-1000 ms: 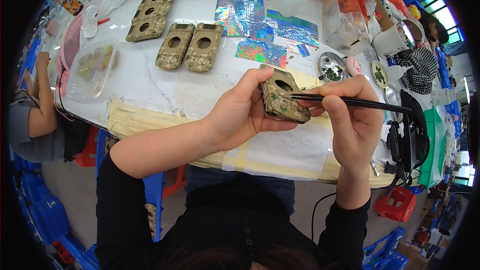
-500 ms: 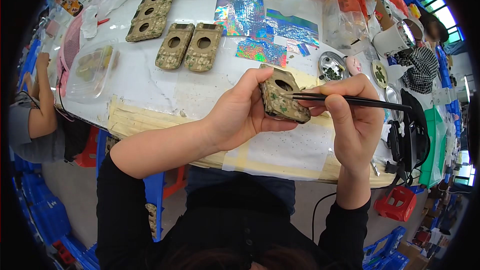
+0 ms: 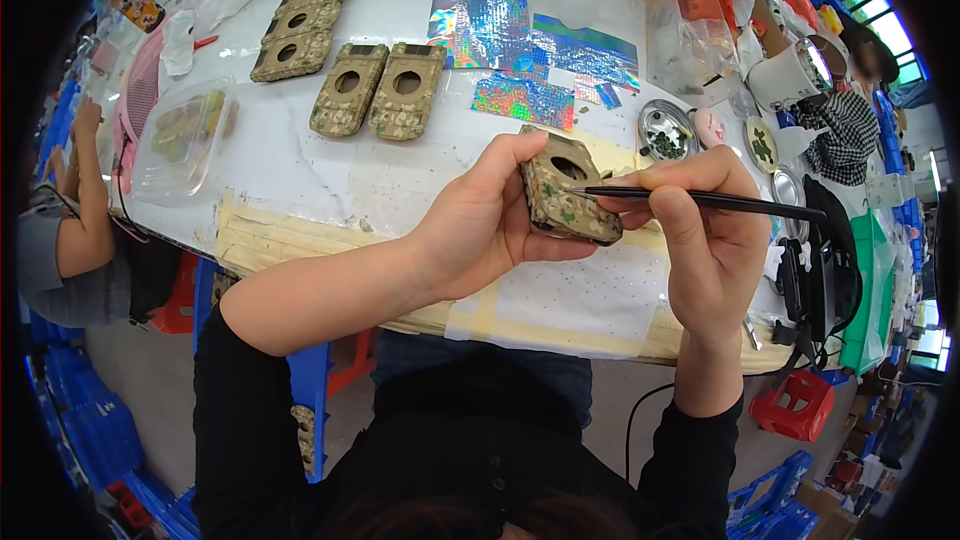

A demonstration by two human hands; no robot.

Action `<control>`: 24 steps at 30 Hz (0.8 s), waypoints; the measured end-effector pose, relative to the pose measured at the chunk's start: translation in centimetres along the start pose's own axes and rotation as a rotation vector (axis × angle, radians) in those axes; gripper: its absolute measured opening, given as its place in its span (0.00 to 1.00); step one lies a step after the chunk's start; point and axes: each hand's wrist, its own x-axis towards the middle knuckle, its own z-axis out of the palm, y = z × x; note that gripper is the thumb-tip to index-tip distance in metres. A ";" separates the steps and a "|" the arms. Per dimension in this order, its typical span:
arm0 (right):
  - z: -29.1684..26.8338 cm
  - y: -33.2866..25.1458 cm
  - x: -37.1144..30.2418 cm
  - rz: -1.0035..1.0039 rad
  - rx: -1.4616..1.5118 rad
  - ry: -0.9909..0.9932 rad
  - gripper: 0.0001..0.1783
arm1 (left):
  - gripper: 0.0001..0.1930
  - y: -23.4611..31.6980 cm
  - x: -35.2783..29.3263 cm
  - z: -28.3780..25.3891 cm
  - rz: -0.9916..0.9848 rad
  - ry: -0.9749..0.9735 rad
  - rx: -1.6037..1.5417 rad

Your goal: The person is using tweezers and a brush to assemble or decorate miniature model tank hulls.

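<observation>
The white table [image 3: 280, 150] spreads wide in front of the person, with matching shells [image 3: 405, 115] lying on its left part. Over its near edge come two bare hands. The right hand [image 3: 712, 230] is pinching, its fingers closed round dark tweezers; the left hand [image 3: 485, 210] is clasping a camouflaged shell [image 3: 565, 215], thumb on the upper edge and other fingers at its side and underneath. That shell is held up, tilted, above a white paper sheet [image 3: 580, 305]. The slim tweezers [image 3: 740, 202] reach across to it, their tips at its face, just below the round hole. To me this looks like fine tip work on the surface; whether a scrap sits between the tips, I can't tell. Any next touch, I'd judge, calls for a motionless left grip and the lightest right squeeze. Right of the hole stands a round metal dish [image 3: 688, 121] of tiny dark green bits [image 3: 665, 146]
</observation>
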 end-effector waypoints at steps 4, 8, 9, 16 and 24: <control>0.0 -0.1 0.0 -0.002 -0.018 0.004 0.05 | 0.28 0.0 0.1 0.0 -0.004 -0.009 -0.001; 0.0 -0.1 0.0 -0.007 -0.018 -0.011 0.07 | 0.28 0.0 0.0 0.0 0.002 0.002 -0.009; -0.3 0.1 0.0 -0.028 -0.055 -0.041 0.08 | 0.28 0.0 0.0 -0.1 0.002 0.004 -0.007; -1.6 -0.3 -0.4 -0.192 -0.013 0.093 0.12 | 0.26 0.1 0.0 0.0 -0.005 0.019 -0.032; -3.6 0.9 -3.2 -0.230 -0.991 0.268 0.06 | 0.25 -0.1 0.0 -0.3 -0.015 0.001 -0.046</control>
